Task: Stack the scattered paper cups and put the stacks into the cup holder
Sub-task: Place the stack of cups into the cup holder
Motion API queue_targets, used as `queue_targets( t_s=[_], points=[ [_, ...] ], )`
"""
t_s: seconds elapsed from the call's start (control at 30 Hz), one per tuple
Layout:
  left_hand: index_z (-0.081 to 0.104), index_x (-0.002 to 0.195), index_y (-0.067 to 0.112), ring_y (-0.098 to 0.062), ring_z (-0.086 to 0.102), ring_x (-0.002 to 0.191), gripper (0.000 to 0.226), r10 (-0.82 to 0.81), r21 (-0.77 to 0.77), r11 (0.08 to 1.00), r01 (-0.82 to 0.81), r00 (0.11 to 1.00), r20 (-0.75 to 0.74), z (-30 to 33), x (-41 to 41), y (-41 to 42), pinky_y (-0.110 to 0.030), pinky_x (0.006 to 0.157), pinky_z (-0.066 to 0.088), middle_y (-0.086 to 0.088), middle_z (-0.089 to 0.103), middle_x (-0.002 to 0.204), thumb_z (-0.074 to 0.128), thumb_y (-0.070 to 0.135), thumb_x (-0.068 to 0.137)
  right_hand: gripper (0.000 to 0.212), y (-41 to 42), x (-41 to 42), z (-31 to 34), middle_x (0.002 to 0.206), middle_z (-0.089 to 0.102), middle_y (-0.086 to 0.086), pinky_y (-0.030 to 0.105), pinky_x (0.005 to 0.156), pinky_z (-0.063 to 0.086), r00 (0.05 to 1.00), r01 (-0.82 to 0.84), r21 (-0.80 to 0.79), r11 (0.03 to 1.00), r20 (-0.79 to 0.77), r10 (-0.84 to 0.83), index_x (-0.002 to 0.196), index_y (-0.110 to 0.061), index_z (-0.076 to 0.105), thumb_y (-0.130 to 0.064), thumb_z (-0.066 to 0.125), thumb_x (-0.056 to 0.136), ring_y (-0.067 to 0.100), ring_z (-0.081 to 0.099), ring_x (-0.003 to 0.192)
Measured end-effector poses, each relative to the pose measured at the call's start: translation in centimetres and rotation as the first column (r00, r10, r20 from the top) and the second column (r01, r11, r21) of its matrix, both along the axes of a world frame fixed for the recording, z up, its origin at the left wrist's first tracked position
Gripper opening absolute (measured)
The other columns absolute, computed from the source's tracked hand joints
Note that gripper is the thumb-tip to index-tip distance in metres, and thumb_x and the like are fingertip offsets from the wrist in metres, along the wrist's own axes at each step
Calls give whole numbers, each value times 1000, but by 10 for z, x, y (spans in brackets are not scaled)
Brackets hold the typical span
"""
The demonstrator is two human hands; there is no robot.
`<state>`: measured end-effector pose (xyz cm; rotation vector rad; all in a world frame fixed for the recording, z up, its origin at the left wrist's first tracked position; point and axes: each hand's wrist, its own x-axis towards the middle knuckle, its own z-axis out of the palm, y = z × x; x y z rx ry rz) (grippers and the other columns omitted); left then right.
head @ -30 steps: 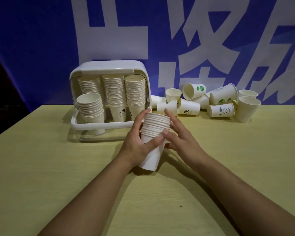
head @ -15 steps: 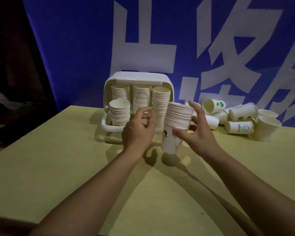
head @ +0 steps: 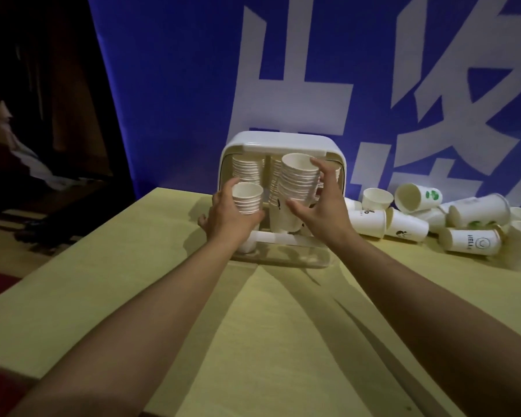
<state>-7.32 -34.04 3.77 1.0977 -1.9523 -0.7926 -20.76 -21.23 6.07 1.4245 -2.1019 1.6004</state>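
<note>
At the holder mouth: the right hand (head: 322, 203) carries a tall stack of paper cups (head: 298, 188) into the white cup holder (head: 283, 139), which stands at the far side of the yellow table (head: 268, 341).
Right hand, fingers: thumb low and fingers high, curled round the side of the tall stack; a firm grip, stack tilted slightly left.
Tall stack, position: its foot is at or just above the front rail of the holder; whether it has touched down cannot be told.
Left hand (head: 229, 212): its fingers are wrapped round a short stack (head: 247, 198) at the holder's front left; whether it steadies or moves that stack cannot be told.
Already stowed: at least two further stacks stand at the back of the holder, partly hidden by the hands.
Outstanding: loose cups (head: 427, 218) lie to the right of the holder, some upright, most on their sides, none nested.
Progress, as judged: well past halfway; the holder is largely filled, one stack is going in, and the remaining loose cups would make about one more stack.
Risk, as judged: the tilted stack could catch the holder's upper lip or knock a neighbouring stack.
</note>
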Motion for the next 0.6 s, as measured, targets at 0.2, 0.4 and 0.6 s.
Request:
queue_targets(
  t_s=[0.2,0.4,0.6],
  points=[
    [26,140,51,-27,53,128,84,-83,-24,996,82,996,-25,-8,5,-1,-55,105,43,5,52,147,81,48,77,70,-8,1,-24,142,49,-1,45,94,56,998,9,276,961,-56,6,137,-32,43,-38,82,79,20,57,117],
    [19,145,53,-28,52,130,93,-161,-21,986,162,985,56,-8,12,-9,-47,102,48,5,46,152,83,44,79,71,-7,4,-21,140,52,1,38,91,55,997,58,279,958,-58,-44,141,-29,42,-37,80,81,16,56,111],
    [28,140,51,-27,55,125,88,-156,0,988,156,987,28,-7,10,-10,-49,101,50,4,51,147,87,40,75,79,-5,8,-19,151,44,4,32,96,43,998,40,310,950,-64,-21,151,-30,33,-34,77,85,21,48,131]
  ],
)
